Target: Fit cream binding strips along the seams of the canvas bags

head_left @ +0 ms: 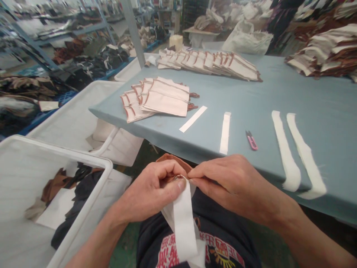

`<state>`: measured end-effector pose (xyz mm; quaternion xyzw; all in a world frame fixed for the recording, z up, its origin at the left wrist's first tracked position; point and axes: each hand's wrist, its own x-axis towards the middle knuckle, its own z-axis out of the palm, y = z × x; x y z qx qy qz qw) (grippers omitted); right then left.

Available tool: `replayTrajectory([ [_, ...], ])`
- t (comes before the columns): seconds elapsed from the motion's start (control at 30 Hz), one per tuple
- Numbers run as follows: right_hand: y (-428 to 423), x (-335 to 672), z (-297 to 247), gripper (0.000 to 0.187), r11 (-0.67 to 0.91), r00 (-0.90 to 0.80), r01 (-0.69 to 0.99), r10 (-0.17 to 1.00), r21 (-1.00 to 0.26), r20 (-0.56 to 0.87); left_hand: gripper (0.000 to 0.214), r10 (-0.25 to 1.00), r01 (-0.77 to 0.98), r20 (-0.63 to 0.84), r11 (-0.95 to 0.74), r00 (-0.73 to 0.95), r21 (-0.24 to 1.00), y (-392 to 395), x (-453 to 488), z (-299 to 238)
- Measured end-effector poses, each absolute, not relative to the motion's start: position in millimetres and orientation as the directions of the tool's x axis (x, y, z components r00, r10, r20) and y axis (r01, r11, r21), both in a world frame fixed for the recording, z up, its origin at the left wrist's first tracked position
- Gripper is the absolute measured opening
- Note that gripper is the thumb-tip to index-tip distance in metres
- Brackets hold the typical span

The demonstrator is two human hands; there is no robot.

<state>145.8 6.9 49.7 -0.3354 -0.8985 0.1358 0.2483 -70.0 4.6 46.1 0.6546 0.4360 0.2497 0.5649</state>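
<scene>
My left hand [152,190] and my right hand [234,182] meet just below the table's near edge, above my lap. Both pinch the top end of a white fabric strip [184,223] that hangs down over my dark printed shirt. A brown fabric piece [174,159] and a small metal ring [180,177] sit between the fingertips. Fingers of both hands are closed in a pinch.
The blue-grey table [251,100] bears two straight white strips [224,132], pink thread snips [251,140], two curved white pieces [290,156] and stacks of beige cut pieces [161,98]. White bins [33,178] with scraps stand at my left. Fabric piles fill the back.
</scene>
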Motion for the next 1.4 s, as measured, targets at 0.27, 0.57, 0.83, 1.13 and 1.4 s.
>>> replayTrajectory([
  [0.27,3,134,50,0.033,0.739,-0.605,0.646,0.649,-0.192,0.462,0.014,0.863,0.344,-0.170,-0.005,0.477,0.939,7,-67,48],
  [0.57,12,134,40,0.013,0.460,-0.468,0.510,0.857,-0.727,0.214,0.018,0.857,0.271,-0.152,0.015,0.492,0.962,9,-68,34],
  [0.83,18,136,36,0.012,0.374,-0.428,0.598,0.897,-0.709,0.112,0.021,0.947,0.395,0.003,-0.137,0.320,0.908,13,-52,15],
  [1.13,10,154,40,0.003,0.376,-0.492,0.544,0.867,-0.750,0.078,0.024,0.740,0.352,-0.063,-0.242,0.670,0.904,19,-63,51],
  [1.4,16,151,39,0.019,0.491,-0.527,0.474,0.824,-0.731,0.211,0.012,0.790,0.500,0.049,-0.433,0.611,0.750,16,-55,54],
])
